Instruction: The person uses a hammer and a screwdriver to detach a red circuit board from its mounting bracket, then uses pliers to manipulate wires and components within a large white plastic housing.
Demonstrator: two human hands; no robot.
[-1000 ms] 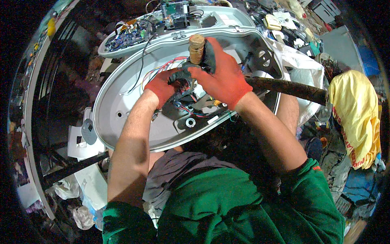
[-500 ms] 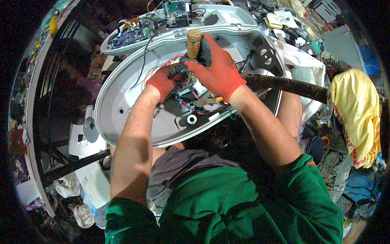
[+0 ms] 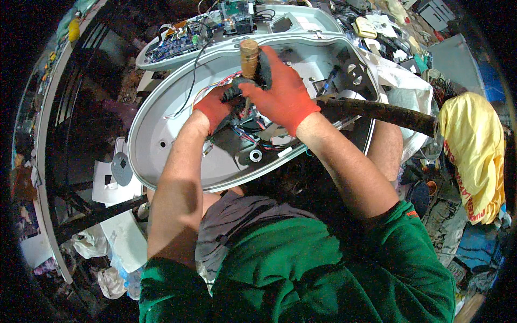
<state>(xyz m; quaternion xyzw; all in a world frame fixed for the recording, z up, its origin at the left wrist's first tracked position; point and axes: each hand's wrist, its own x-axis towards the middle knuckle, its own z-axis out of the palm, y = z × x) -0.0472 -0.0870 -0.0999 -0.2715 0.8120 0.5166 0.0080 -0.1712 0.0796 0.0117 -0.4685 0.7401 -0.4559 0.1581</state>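
Both my hands wear red gloves with black palms and work inside a grey oval plastic housing (image 3: 161, 129) across my lap. My right hand (image 3: 285, 91) is closed round a screwdriver (image 3: 249, 58) with a thick wooden handle. The handle points up, and a thin shaft shows below my fingers; its tip is hidden. Just left of it, my left hand (image 3: 216, 106) has its fingers curled low among the parts; what they pinch is hidden. Coloured wires (image 3: 250, 137) and small parts lie beneath both hands. A white round bushing (image 3: 255, 155) sits near the housing's front wall.
Behind stands the matching lid (image 3: 301, 24) with circuit boards (image 3: 177, 43). A dark thick bar (image 3: 377, 112) juts across the housing's right rim. A yellow bag (image 3: 471, 151) and a white sack (image 3: 404, 91) are at right; a black metal frame (image 3: 102, 215) is at left.
My right hand and the screwdriver have shifted slightly left, and the handle leans a little differently. My left hand stays low in the housing. The view has moved a bit.
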